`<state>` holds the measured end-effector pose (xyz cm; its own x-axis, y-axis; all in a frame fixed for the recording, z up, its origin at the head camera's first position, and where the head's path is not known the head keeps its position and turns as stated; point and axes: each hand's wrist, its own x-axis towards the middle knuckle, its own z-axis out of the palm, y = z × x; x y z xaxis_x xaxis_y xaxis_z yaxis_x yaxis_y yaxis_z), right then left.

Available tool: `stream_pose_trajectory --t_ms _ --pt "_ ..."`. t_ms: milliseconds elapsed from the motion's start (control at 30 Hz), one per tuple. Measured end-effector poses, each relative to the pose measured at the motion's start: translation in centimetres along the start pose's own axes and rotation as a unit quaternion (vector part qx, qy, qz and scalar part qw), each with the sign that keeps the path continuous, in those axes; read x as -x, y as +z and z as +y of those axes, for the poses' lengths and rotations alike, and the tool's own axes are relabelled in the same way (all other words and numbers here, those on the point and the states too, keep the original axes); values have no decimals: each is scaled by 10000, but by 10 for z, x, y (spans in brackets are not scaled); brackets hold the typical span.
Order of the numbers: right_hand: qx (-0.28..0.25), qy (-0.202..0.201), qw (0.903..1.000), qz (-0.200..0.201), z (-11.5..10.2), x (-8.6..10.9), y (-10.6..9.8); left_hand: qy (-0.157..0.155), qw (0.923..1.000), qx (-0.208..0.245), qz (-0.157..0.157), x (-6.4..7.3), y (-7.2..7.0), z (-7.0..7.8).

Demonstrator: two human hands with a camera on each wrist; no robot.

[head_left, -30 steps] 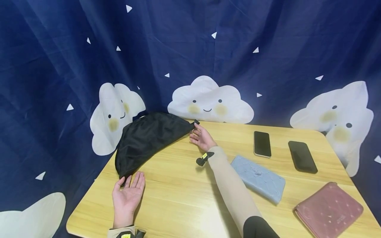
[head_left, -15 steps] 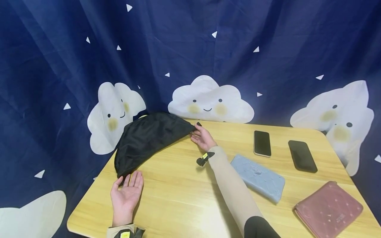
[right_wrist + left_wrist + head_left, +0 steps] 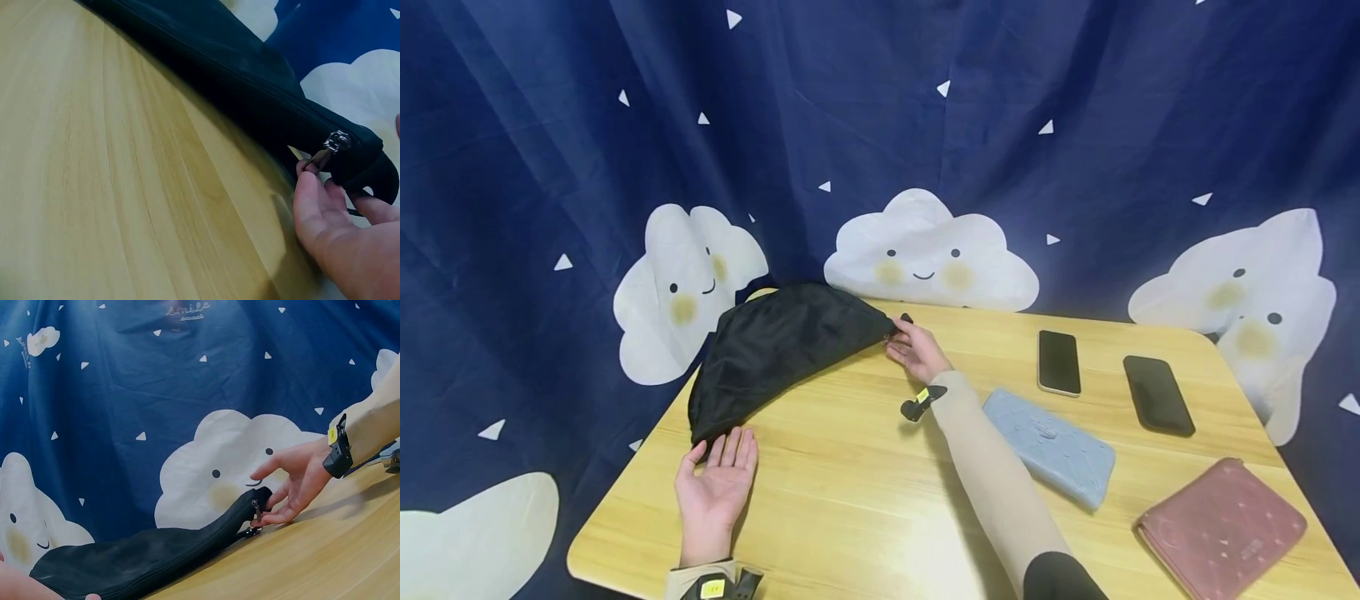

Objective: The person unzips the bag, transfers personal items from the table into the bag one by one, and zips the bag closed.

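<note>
A black half-moon cloth bag point(image 3: 786, 342) lies on the back left of the wooden table, its long edge towards me. At its far right end my right hand point(image 3: 919, 350) holds the corner; in the right wrist view its fingertips are on the metal zipper pull point(image 3: 317, 160), beside the silver slider point(image 3: 337, 141). At the near left corner of the bag is my left hand point(image 3: 717, 492), palm up. Its fingers are fairly straight, and the bag's dark tip shows between thumb and index finger. In the left wrist view, only parts of this hand show along the bottom edge.
Right of the right forearm lies a light blue wallet point(image 3: 1051, 446). Beyond it are two dark phones, one point(image 3: 1059, 362) nearer the middle and another point(image 3: 1159, 395) farther right. A pink pouch point(image 3: 1223, 529) lies at the front right. The blue cloud-print curtain point(image 3: 880, 108) closes off the back.
My right hand has shifted slightly right along with the bag's end. The left hand has drifted slightly left and away from me at the near corner. The phones, wallet and pouch stay put.
</note>
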<state>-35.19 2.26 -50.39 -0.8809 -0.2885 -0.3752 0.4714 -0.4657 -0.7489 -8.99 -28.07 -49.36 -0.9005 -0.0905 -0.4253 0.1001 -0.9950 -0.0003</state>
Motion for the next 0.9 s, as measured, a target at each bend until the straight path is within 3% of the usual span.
stream_pose_trajectory --t_ms 500,900 --pt "267 39 9994 228 -7 17 -12 61 9999 77 -100 1 -2 -2" --pt "690 93 9972 290 -17 29 -26 -83 9999 38 -145 2 -1 -6"
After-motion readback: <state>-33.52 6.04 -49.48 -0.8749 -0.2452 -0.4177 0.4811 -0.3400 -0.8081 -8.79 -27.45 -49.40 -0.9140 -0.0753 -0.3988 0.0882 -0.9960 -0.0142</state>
